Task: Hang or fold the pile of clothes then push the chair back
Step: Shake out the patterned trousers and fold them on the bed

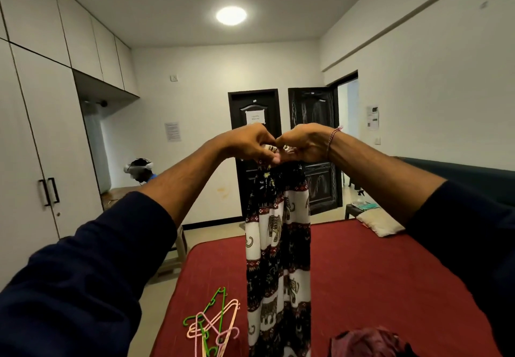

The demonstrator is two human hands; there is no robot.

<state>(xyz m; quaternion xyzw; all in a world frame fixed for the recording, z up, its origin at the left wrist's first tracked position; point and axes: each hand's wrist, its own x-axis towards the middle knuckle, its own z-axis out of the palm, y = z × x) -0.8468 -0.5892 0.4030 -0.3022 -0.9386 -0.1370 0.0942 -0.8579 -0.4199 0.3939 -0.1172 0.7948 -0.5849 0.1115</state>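
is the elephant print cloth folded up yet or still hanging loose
Hanging loose, not folded. Both hands, left hand and right hand, pinch the top of the elephant print cloth, which drapes down above the red bed.

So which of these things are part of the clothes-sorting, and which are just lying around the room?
Part of the job:
- elephant-print garment, held up by the left hand and right hand
- green and pink hangers on the red bed
- maroon clothing at the bed's near edge

Just lying about:
- pillow
- headset
- two dark doors
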